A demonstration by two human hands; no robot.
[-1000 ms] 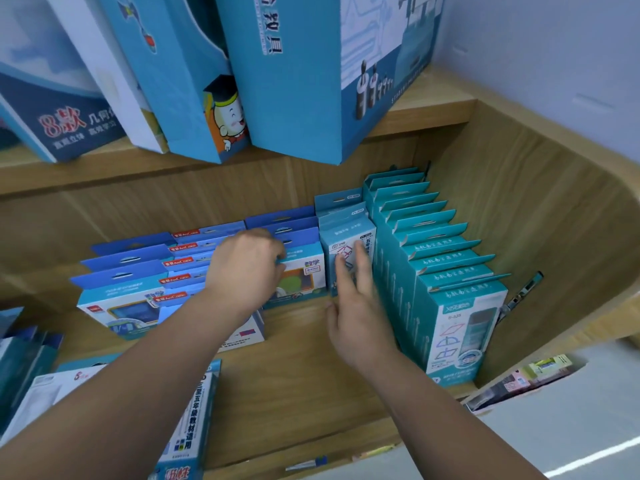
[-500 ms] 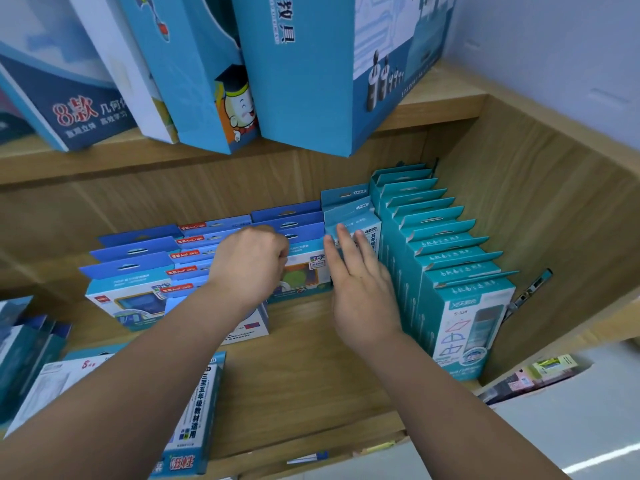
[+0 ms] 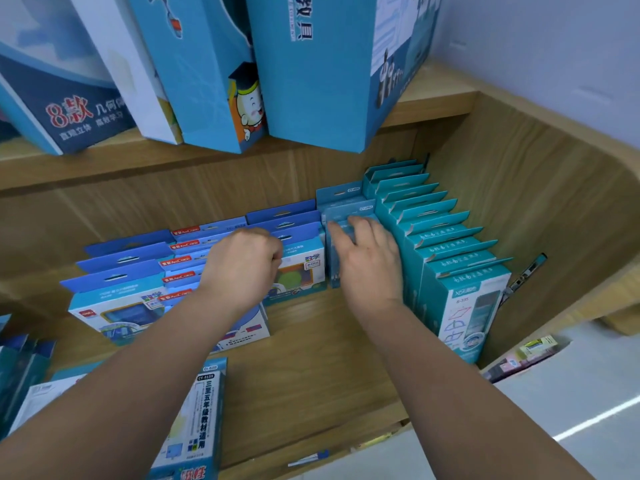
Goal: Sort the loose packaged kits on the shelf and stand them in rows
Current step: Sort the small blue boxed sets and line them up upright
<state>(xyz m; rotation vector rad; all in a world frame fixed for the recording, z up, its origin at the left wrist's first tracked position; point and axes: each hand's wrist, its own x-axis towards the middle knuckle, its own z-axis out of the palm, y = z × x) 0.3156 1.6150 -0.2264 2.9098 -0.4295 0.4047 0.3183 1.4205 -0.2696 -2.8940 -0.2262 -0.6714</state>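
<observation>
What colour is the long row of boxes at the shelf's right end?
The boxes are teal; the head view shows it best.

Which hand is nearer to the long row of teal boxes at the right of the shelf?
Right. The right hand rests on the short stack directly beside the row of teal boxes. The left hand is farther left, on the blue kits.
</observation>
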